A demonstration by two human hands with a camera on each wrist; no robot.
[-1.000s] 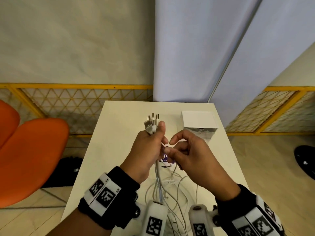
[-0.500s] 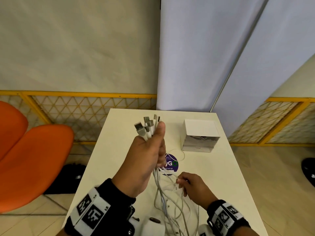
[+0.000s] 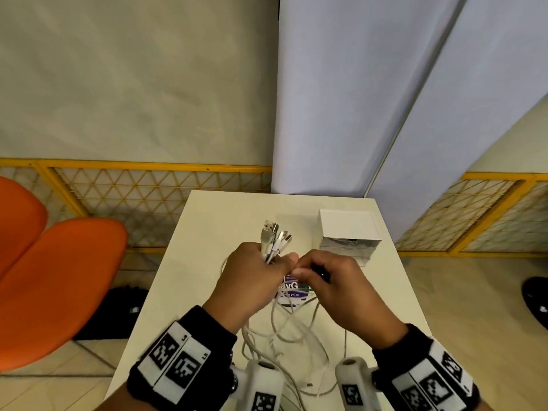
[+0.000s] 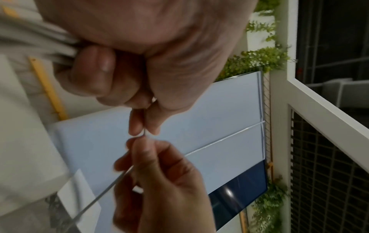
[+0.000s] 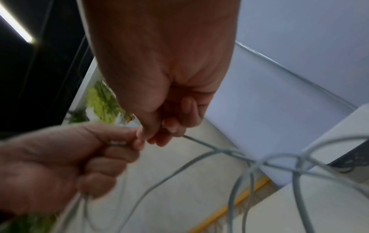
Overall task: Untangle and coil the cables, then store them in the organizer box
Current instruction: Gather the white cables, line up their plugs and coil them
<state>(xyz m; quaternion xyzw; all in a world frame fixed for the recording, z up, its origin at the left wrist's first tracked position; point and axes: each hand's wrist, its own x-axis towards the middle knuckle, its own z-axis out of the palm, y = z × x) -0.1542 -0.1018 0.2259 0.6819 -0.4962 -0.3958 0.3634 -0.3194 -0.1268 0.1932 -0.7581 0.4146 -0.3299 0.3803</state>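
My left hand [image 3: 261, 274] grips a bundle of white cables [image 3: 274, 241] above the white table [image 3: 207, 262], their USB plugs sticking up past my knuckles. The slack of the cables [image 3: 284, 330] hangs down and lies in tangled loops on the table. My right hand [image 3: 314, 272] is right beside the left, pinching a thin white cable [image 5: 199, 142] between thumb and fingertips. In the left wrist view the right hand [image 4: 143, 141] meets the left hand [image 4: 143, 123] at the fingertips. The white organizer box [image 3: 348, 232] stands at the back right of the table.
A round purple sticker [image 3: 292, 290] lies on the table under my hands. An orange chair [image 3: 56, 280] stands to the left, a black bag [image 3: 118, 310] on the floor beside it. A yellow mesh fence [image 3: 148, 197] and pale blue panels [image 3: 341, 99] close the back.
My right hand rose from the loops on the table up to the left hand, pinching a cable. The left hand lowered slightly with the bundle.
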